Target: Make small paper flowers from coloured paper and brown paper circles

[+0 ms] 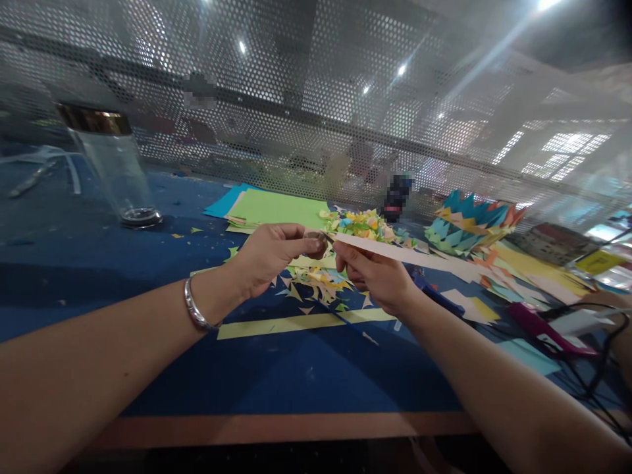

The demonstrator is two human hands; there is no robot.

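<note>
My left hand, with a silver bangle at the wrist, has its thumb and fingers pinched together. A small greyish, dark thing is at its fingertips, too blurred to name. My right hand is closed on one end of a long pale pink paper strip, which runs off to the right. The hands' fingertips nearly meet above the table. Below them lie small cut paper triangles in several colours and a pale yellow paper strip. A thin blue stick crosses that strip.
Behind my hands are stacked coloured sheets and a scrap heap. A glass bottle stands left. Zigzag-edged paper bands, a magenta device with cables and another person's hand are right. A perforated metal screen borders the blue table.
</note>
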